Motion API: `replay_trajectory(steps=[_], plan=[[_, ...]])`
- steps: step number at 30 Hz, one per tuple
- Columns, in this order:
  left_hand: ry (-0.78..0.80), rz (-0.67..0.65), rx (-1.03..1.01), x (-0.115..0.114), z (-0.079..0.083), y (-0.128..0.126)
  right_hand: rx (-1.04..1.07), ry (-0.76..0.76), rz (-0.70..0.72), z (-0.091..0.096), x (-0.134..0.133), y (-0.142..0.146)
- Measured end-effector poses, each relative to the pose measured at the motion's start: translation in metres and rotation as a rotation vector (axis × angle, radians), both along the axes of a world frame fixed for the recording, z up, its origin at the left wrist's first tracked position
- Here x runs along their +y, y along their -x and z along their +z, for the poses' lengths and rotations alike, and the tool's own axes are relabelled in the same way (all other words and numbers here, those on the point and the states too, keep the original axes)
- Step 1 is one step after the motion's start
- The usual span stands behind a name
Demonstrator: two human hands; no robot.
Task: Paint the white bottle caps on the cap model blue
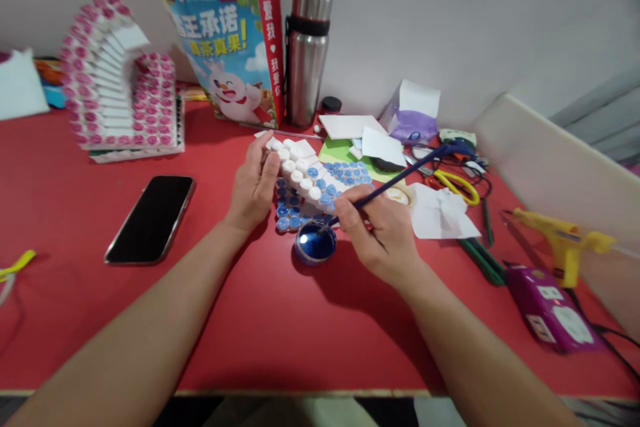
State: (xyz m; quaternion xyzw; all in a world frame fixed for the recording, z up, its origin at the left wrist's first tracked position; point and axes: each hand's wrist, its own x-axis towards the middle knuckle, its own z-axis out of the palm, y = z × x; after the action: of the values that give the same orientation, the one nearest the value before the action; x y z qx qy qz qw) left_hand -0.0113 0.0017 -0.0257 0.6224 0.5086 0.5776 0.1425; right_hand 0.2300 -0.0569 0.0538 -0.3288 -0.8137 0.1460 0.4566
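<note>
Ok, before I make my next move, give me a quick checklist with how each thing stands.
1. Model steadied: ok, the left hand holds its side.
2. Brush gripped: ok, in the right hand.
3. Jar open: ok, blue paint shows inside.
4. Brush loaded: cannot tell; its tip is at the jar's mouth, too small to judge.
5. Raised section all blue: not ok, several rolls are white.
6. Phone away from paint: ok, it lies left of the jar, well apart.
</note>
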Motion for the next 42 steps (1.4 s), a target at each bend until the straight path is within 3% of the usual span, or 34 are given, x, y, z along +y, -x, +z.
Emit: replay_trajectory(steps=[19,25,33,38,42], plan=[[-0.048,0.014,0.045,0.002,-0.003,0.0,-0.072,0.037,0.04,-0.008,0.003,0.003],[-0.031,0.012,0.056,0.001,-0.001,0.001,-0.061,0.059,0.008,-0.003,0.002,0.0],[-0.036,0.005,0.053,0.002,-0.003,0.0,0.386,0.377,-0.09,0.0,0.012,-0.005],[0.001,-0.021,0.045,0.001,-0.001,0.0,0.412,0.408,-0.064,0.022,0.027,0.0],[-0.015,-0.014,0.025,0.001,-0.001,-0.001,0.264,0.396,-0.012,0.047,0.039,0.006]])
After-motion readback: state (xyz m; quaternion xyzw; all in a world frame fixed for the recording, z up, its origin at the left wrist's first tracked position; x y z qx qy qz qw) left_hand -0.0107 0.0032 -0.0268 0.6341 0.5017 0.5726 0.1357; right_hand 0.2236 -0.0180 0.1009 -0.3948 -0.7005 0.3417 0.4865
